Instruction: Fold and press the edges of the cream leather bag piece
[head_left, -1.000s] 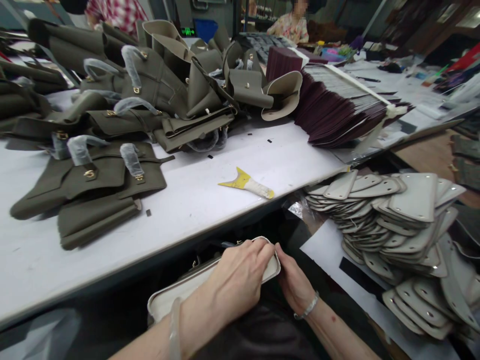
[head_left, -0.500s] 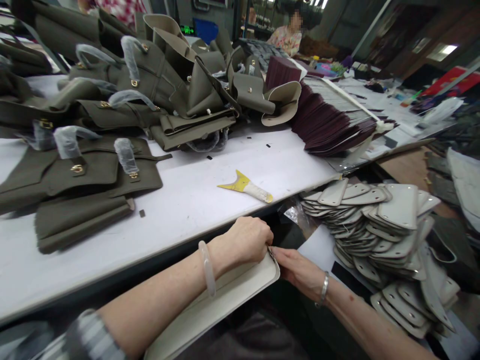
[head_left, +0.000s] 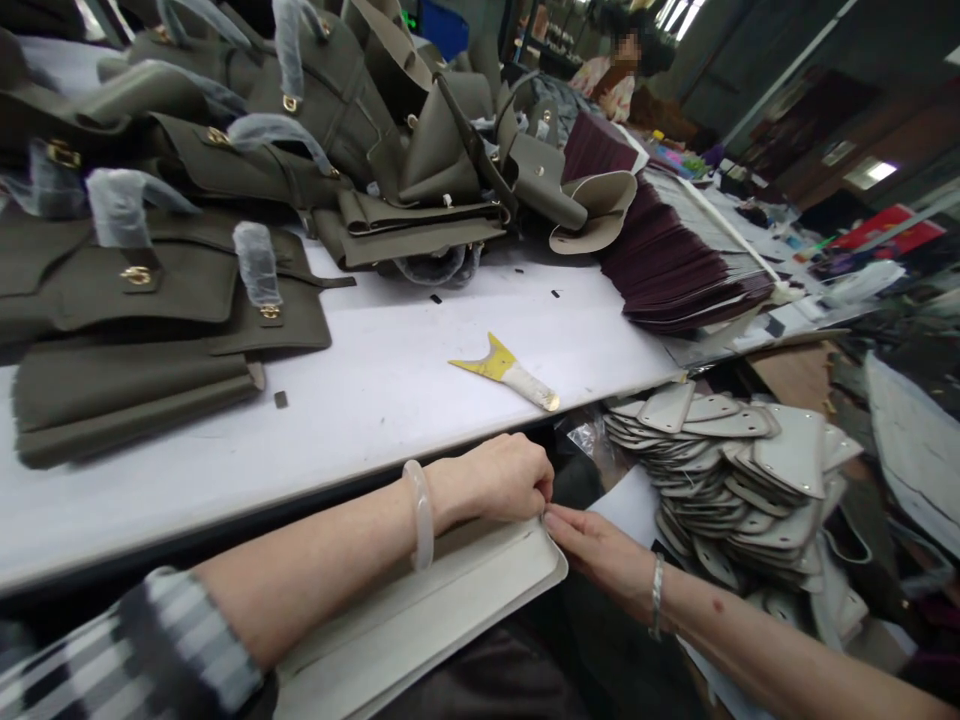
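Note:
A pale cream leather piece lies across my lap, its rounded corner at the right. My left hand, with a pale bangle at its wrist, is curled closed over the far edge near that corner. From the right, my right hand pinches the same corner, thumb and fingers together. The two hands meet at the fingertips, and whatever small part lies between them is hidden. Beyond them on the white table rests a yellow forked tool with a white-wrapped handle.
Dark olive bags with plastic-wrapped handles crowd the table's left and back. A stack of maroon sheets stands behind at the right. Cream pieces with holes are piled right of my hands. A person is in the background.
The view has tilted and shifted, so the bags sit higher and further left. Both hands remain at the corner of the cream piece, and more of its surface shows.

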